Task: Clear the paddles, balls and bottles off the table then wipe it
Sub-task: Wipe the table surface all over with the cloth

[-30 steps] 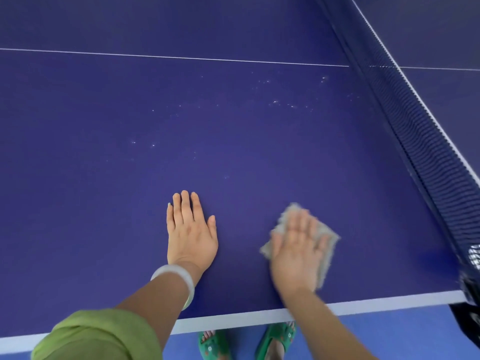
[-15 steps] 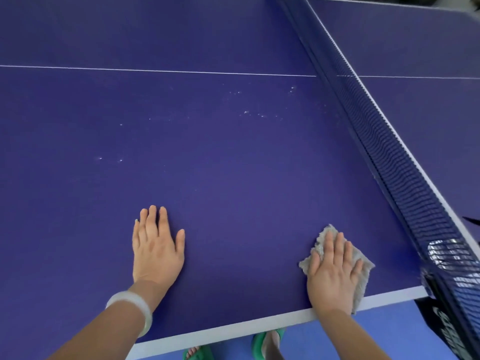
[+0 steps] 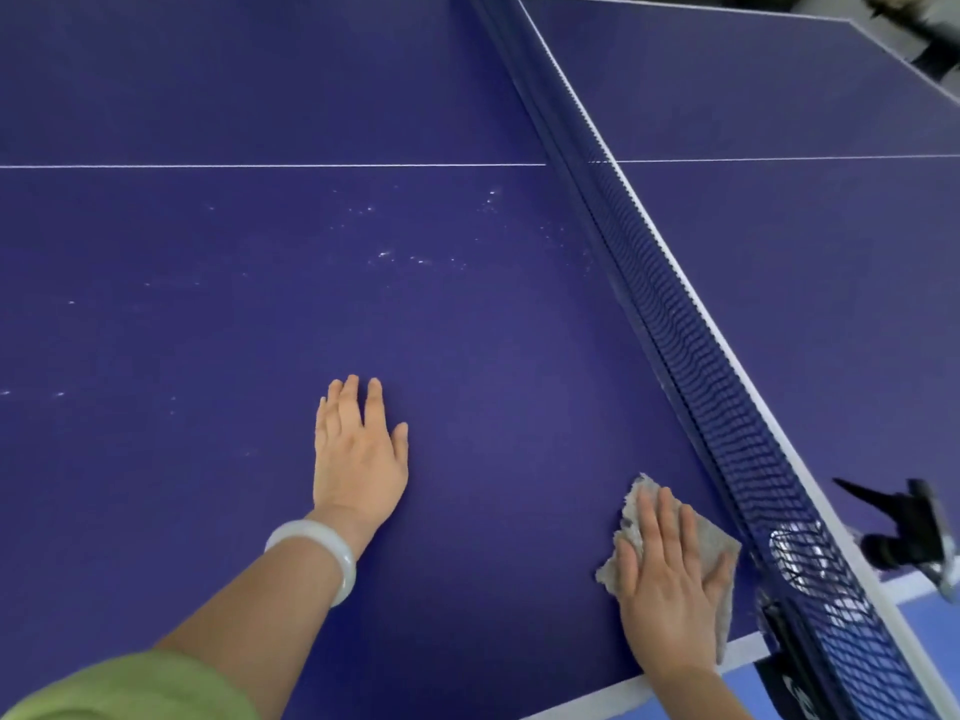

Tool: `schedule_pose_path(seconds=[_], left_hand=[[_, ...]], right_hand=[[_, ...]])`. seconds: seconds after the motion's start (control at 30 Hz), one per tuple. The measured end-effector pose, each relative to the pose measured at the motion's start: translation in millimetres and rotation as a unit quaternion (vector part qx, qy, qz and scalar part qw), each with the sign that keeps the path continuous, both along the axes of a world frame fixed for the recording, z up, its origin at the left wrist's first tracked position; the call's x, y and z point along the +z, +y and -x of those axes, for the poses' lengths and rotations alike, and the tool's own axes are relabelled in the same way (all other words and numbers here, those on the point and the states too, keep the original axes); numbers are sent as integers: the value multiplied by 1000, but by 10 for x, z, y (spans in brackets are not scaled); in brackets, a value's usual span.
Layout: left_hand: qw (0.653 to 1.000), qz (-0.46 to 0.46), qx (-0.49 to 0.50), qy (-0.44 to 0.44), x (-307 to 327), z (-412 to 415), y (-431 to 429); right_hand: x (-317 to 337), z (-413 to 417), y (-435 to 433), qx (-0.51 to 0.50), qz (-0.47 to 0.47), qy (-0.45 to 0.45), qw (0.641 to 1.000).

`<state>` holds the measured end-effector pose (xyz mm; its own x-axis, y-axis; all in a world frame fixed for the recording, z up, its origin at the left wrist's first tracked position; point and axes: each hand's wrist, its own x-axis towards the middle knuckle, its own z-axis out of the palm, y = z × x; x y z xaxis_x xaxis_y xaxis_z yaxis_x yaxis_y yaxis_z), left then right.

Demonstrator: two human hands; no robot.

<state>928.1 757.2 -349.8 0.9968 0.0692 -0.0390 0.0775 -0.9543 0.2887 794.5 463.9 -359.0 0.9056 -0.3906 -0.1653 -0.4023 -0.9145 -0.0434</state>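
the table (image 3: 208, 122), a wide blue playing top, fills the view, and no paddle, ball or bottle shows on the part seen, so i judge the clearing done and the wiping the step in hand; the net (image 3: 675, 314) runs from the far side down to the near edge, where its black clamp (image 3: 914, 537) sits at the table's side; the left hand (image 3: 358, 459), a pale bangle (image 3: 322, 553) at its wrist, lies flat on the top with straight fingers, holding nothing, a prop a little in from the near edge much as it was a second ago; the right hand (image 3: 670, 579) is flat too, fingers straight and close together, pressing the grey cloth (image 3: 714, 540) onto the top; what has changed is the place: a second ago hand and cloth lay just beside the left hand, half a second ago partway along the near edge, and now they are well apart from it, at the near edge just beside the net; so the stroke has swept the strip along that edge about as far as the net allows; the small white specks (image 3: 384, 254) scattered between the hands and the white centre line lie untouched, so the wiping is far from done, and i judge the next pass should turn away from the near edge toward them
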Motion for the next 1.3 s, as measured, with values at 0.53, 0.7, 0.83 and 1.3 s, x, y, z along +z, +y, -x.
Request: schedule_pose_path(seconds=[0.53,0.7,0.83,1.3], left_hand=[[997,-59,41,-12,-153,-98,-153],[996,-74,47,-7,-171,-108,-146],[995,-84,48,-4,-186,-116,-145],[995,-85,51,25,-98,-110,-157]], right_hand=[[-126,-1133,-71,102,-4,-20,995],[-145,-1012,-358,106,6,-32,994],[-138,-1365,-166,0,-19,-55,998],[-134,-1991,-310,121,-3,-36,992]])
